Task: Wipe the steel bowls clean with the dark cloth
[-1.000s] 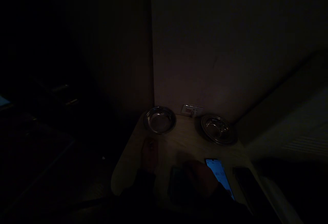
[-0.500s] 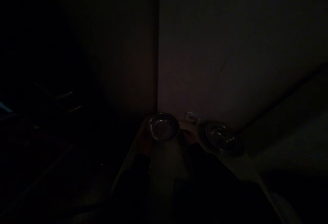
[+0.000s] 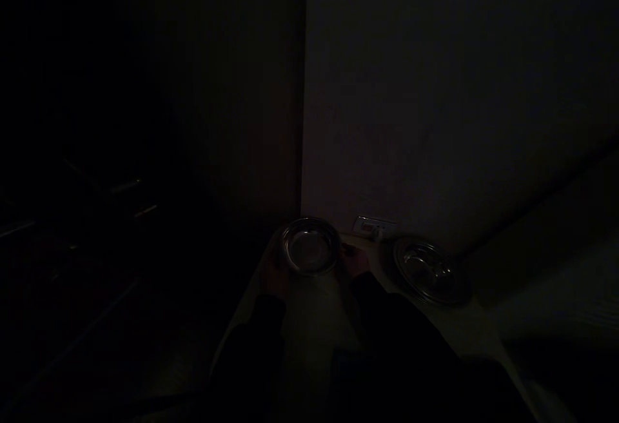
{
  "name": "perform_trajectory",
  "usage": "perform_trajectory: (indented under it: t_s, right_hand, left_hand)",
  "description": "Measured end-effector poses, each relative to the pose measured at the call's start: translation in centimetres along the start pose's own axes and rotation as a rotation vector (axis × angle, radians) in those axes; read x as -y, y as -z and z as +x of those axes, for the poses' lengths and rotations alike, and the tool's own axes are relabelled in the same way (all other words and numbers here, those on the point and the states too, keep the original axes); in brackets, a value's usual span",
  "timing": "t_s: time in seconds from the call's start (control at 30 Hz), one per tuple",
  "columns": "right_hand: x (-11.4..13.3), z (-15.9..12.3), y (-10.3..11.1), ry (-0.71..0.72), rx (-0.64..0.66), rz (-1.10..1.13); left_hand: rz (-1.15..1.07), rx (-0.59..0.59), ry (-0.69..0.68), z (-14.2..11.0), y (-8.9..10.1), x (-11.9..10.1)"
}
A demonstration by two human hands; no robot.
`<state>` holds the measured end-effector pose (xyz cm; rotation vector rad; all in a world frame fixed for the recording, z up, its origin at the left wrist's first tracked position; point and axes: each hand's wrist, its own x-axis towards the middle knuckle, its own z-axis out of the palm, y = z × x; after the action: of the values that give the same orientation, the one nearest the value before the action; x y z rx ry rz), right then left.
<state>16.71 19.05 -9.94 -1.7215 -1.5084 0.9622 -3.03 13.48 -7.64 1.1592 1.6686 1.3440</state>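
The view is very dark. A round, shiny metal bowl [image 3: 310, 252] with a wide rim is at the far end of a pale tabletop [image 3: 314, 320], near the wall corner. My left hand [image 3: 275, 275] is at the bowl's left side, and my right hand [image 3: 354, 262] is at its right edge. Both appear closed on the rim, though the finger detail is lost in shadow. Dark sleeves cover both forearms. Further right lies a stack of shiny metal dishes or plates [image 3: 430, 271], beyond my right hand.
Behind the tabletop rises a pale wall [image 3: 435, 88] with a vertical corner line to its left. Low on it is a wall socket [image 3: 374, 226] with what looks like a plug. Dim, unclear objects with faint glints [image 3: 145, 210] fill the dark left side.
The whole view has shifted slightly, so things appear a little lower and to the right. Both hands stay at the bowl, which shows no clear movement on the table.
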Motion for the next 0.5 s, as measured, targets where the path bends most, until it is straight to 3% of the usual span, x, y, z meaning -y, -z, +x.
perform_trajectory:
  t_s: [0.27, 0.5]
  right_hand:
    - [0.9, -0.2, 0.6, 0.062, 0.051, -0.144]
    - [1.3, -0.1, 0.7, 0.086, 0.055, -0.139]
  left_hand:
    - [0.027, 0.004, 0.121, 0.3, 0.1, -0.3]
    - [-0.019, -0.002, 0.109, 0.4, 0.3, -0.1]
